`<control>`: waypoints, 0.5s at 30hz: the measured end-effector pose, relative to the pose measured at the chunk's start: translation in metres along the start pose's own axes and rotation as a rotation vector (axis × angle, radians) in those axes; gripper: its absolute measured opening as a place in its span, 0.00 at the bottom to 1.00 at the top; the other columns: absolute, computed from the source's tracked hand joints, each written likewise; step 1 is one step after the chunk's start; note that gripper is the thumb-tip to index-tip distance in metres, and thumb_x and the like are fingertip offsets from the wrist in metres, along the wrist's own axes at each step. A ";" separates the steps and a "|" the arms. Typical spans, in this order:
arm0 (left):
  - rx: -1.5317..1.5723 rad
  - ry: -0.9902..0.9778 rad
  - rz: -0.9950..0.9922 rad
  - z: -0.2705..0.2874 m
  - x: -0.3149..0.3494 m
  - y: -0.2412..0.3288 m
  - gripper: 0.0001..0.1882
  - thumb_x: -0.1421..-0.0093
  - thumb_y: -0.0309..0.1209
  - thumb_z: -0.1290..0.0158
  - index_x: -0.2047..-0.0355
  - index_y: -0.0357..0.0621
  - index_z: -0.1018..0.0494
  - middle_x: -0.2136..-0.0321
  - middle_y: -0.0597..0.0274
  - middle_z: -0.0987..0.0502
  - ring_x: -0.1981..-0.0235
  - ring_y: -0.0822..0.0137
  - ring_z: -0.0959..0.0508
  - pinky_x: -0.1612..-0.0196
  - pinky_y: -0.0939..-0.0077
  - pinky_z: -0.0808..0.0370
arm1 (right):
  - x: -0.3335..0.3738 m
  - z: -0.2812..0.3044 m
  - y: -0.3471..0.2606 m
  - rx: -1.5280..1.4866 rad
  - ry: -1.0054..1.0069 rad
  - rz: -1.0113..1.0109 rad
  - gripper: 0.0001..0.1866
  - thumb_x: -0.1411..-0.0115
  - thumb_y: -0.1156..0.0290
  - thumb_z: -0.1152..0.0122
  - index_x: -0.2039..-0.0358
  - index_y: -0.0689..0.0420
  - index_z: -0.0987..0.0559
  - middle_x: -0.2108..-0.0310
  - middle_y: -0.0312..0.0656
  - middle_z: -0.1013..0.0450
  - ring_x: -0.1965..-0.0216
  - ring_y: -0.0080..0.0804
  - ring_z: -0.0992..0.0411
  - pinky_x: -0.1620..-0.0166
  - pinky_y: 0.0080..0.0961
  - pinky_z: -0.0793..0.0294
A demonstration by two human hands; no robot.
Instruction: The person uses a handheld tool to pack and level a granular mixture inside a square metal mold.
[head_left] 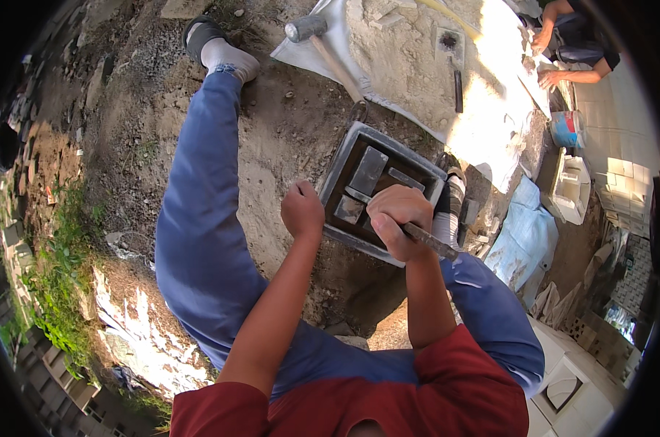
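Right hand point(400, 216) grips a dark bar-like tool point(433, 242) over the grey open box point(362, 247) on the ground point(271, 142) between the legs point(206, 189); left hand point(302, 210), curled into a fist, is at the box's left side.

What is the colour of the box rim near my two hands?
The box rim is grey; it shows best in the head view.
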State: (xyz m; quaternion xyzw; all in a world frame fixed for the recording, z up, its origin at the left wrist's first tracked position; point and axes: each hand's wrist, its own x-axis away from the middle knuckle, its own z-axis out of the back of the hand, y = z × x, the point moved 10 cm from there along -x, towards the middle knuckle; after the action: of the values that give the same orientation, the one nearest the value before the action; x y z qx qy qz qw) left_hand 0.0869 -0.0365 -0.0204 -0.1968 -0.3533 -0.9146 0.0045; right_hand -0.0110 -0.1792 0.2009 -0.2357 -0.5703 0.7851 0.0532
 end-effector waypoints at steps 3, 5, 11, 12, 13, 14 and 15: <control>-0.022 0.020 -0.008 0.004 0.000 -0.006 0.24 0.36 0.44 0.59 0.74 0.40 0.19 0.73 0.43 0.20 0.68 0.41 0.20 0.61 0.49 0.27 | 0.011 -0.008 0.035 0.037 -0.003 -0.045 0.11 0.46 0.78 0.42 0.84 0.63 0.27 0.85 0.44 0.29 0.83 0.38 0.28 0.76 0.30 0.31; -0.043 0.024 0.002 0.008 0.003 -0.011 0.24 0.36 0.44 0.59 0.74 0.40 0.20 0.73 0.43 0.20 0.68 0.41 0.20 0.61 0.50 0.27 | -0.003 -0.011 0.023 0.129 -0.087 -0.146 0.10 0.47 0.78 0.42 0.84 0.63 0.26 0.84 0.44 0.27 0.82 0.39 0.27 0.75 0.29 0.30; 0.006 -0.019 -0.016 0.001 0.006 0.008 0.24 0.36 0.43 0.60 0.73 0.39 0.20 0.72 0.42 0.20 0.67 0.40 0.21 0.60 0.50 0.27 | 0.015 0.012 0.042 0.089 0.049 -0.122 0.14 0.45 0.74 0.41 0.86 0.63 0.30 0.87 0.42 0.32 0.83 0.35 0.31 0.76 0.29 0.33; -0.018 -0.012 0.007 0.007 0.001 0.002 0.24 0.36 0.43 0.60 0.73 0.39 0.20 0.72 0.42 0.20 0.67 0.40 0.21 0.59 0.49 0.27 | 0.005 0.002 0.042 0.093 -0.045 -0.169 0.15 0.45 0.74 0.42 0.86 0.63 0.30 0.87 0.42 0.32 0.83 0.35 0.31 0.76 0.29 0.33; -0.039 -0.021 0.024 0.008 0.000 -0.001 0.24 0.36 0.43 0.60 0.73 0.39 0.20 0.72 0.42 0.20 0.67 0.40 0.20 0.59 0.49 0.27 | 0.001 -0.008 0.040 0.110 -0.131 -0.223 0.15 0.45 0.73 0.42 0.86 0.63 0.30 0.86 0.43 0.32 0.83 0.35 0.31 0.76 0.29 0.33; -0.041 -0.023 0.022 0.009 0.002 -0.003 0.24 0.36 0.43 0.60 0.73 0.39 0.20 0.72 0.42 0.20 0.67 0.40 0.20 0.59 0.49 0.27 | -0.002 -0.009 0.016 0.106 -0.072 -0.092 0.15 0.43 0.72 0.43 0.85 0.63 0.30 0.87 0.42 0.34 0.84 0.36 0.34 0.77 0.30 0.35; -0.045 -0.028 0.027 0.009 0.006 -0.004 0.25 0.36 0.43 0.60 0.74 0.39 0.19 0.71 0.42 0.20 0.67 0.40 0.20 0.59 0.49 0.27 | 0.003 -0.011 0.012 0.106 -0.070 -0.085 0.15 0.43 0.72 0.43 0.85 0.63 0.30 0.87 0.42 0.34 0.84 0.36 0.34 0.77 0.30 0.35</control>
State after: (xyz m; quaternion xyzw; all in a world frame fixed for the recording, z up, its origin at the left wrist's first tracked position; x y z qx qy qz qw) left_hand 0.0843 -0.0267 -0.0144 -0.2146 -0.3298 -0.9193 0.0074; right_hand -0.0067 -0.1725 0.1858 -0.1806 -0.5388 0.8191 0.0790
